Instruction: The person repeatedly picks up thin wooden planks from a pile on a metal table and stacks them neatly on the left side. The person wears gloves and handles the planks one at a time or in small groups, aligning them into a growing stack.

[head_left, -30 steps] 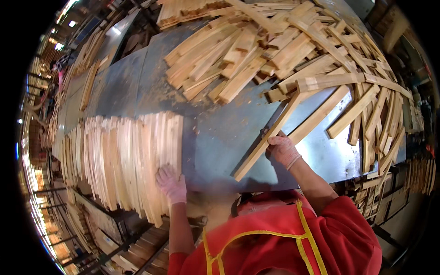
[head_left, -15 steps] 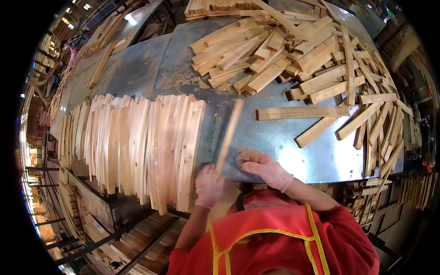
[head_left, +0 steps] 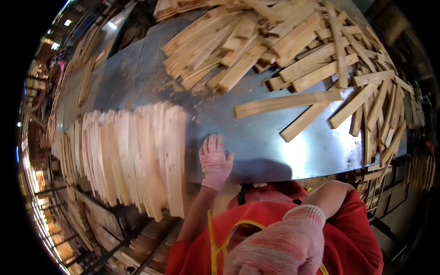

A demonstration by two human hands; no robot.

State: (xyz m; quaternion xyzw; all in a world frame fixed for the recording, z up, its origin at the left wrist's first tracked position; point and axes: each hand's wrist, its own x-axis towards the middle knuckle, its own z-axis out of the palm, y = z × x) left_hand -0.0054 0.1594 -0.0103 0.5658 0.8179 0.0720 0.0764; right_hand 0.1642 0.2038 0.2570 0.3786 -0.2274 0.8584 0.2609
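Observation:
My left hand (head_left: pixel 215 161), in a pale pinkish knit glove, is open over the metal table (head_left: pixel 261 137) near its front edge. Its fingers point away from me, slightly apart, and nothing is in them. Just left of it stands a long row of light wooden strips (head_left: pixel 133 158), packed side by side, its right end blurred. Close in front of my red clothing is my right hand (head_left: pixel 279 243), in the same kind of glove, its back toward the view. The fingers of that hand are hidden below the frame's lower edge.
A loose heap of wooden slats (head_left: pixel 293 41) covers the far right of the table. One slat (head_left: pixel 284 103) lies crosswise at its near side, overlapping another slat (head_left: pixel 305 121). Dark metal rails (head_left: pixel 119 236) and more wood are at lower left.
The wooden strip that my left hand held upright is no longer in it, and that hand has opened. My right hand has come back from the table toward my chest. The view has shifted slightly.

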